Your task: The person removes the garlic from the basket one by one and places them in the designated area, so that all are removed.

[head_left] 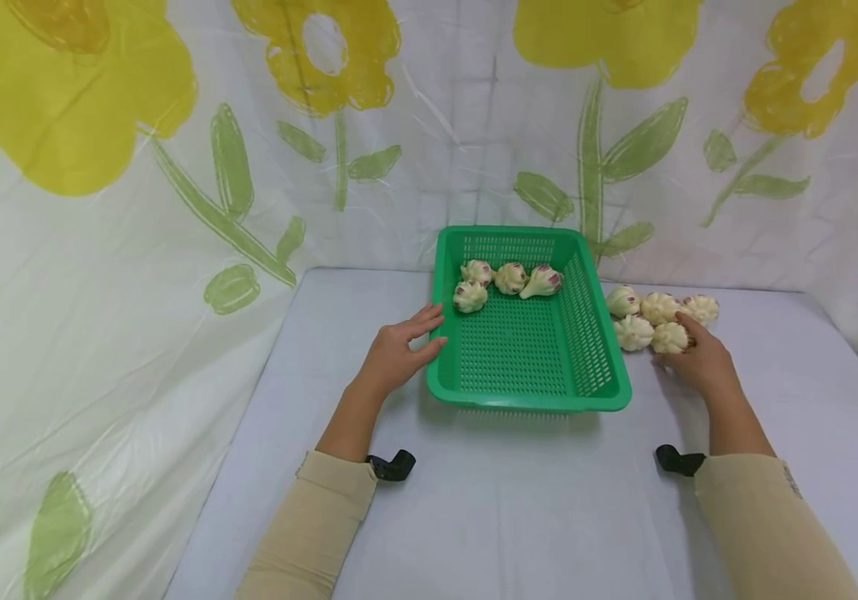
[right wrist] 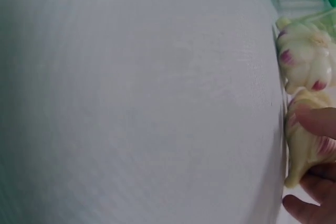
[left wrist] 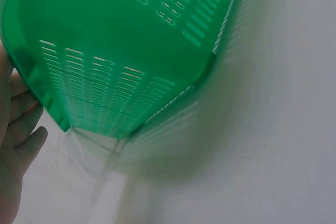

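My left hand (head_left: 391, 354) touches the left rim of a green plastic basket (head_left: 526, 402), fingers extended; in the left wrist view its fingers (left wrist: 23, 124) lie along the rim of the slotted basket wall (left wrist: 121, 35). Several garlic bulbs (head_left: 541, 281), white with purple marks, lie at the far end inside the basket. On the right, my right hand (head_left: 702, 362) grips a garlic bulb (head_left: 669, 338) at the near side of a small group. The right wrist view shows the thumb over that bulb (right wrist: 304, 145) and fingers under it, with another garlic bulb (right wrist: 307, 59) beside it.
More garlic bulbs (head_left: 634, 332) sit close against the basket's right side. The white table (head_left: 534, 500) reaches back to a hanging sheet (head_left: 414, 167) printed with yellow flowers. A dark wrist mount (head_left: 391, 465) shows at the left cuff, another (head_left: 678, 460) at the right.
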A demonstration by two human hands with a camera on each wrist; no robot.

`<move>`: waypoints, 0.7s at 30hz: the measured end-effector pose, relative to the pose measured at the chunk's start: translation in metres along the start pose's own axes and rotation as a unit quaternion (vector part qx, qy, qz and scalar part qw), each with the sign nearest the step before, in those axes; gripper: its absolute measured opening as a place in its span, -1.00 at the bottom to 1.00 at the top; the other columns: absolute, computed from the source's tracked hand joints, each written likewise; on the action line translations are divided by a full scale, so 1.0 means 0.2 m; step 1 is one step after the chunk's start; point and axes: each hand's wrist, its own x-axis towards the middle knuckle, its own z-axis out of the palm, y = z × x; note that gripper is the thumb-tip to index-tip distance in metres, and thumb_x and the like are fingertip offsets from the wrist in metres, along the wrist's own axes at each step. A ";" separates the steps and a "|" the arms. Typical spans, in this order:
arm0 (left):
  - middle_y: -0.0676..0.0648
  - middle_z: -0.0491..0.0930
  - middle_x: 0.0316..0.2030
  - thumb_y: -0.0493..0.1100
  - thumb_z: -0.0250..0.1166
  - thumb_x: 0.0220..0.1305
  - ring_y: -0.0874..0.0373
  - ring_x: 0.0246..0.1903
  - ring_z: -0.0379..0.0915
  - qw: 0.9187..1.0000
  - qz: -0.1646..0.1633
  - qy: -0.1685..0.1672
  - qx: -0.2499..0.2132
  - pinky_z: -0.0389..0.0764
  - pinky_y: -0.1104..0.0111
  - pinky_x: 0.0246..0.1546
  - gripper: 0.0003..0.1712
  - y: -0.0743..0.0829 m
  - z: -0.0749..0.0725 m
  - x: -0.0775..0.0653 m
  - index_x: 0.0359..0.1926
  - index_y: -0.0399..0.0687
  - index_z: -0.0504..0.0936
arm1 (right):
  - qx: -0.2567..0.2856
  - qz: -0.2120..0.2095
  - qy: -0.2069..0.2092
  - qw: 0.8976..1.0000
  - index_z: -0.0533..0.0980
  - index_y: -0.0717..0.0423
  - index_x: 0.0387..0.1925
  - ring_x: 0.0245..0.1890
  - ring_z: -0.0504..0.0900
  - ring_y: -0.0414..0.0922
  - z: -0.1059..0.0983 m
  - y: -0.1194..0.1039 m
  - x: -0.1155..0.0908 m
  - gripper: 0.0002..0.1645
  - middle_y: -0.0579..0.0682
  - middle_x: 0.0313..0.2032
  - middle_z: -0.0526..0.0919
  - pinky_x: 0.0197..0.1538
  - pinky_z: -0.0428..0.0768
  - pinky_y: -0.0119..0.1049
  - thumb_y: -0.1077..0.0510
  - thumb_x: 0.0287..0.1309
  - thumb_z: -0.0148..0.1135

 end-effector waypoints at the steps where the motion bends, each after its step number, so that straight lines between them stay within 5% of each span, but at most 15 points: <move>1: 0.06 0.43 0.33 -0.07 0.32 0.32 0.24 0.37 0.28 1.000 0.000 0.000 -0.001 0.42 0.19 0.31 -0.48 0.00 0.00 0.00 0.27 -0.08 0.55 | 0.000 0.000 -0.001 1.000 -0.22 -0.03 0.57 0.34 0.05 0.55 0.00 0.00 0.00 0.19 0.53 0.40 0.04 0.22 0.18 0.49 -0.03 0.19 0.35; 21: 0.07 0.44 0.32 -0.05 0.32 0.33 0.24 0.37 0.29 1.000 0.009 0.005 0.001 0.45 0.18 0.29 -0.49 0.00 0.00 0.00 0.25 -0.08 0.56 | 0.005 -0.004 0.027 1.000 -0.15 0.06 0.56 0.40 -0.04 0.52 0.00 0.00 -0.01 0.11 0.48 0.45 -0.01 0.26 0.13 0.49 -0.01 0.22 0.33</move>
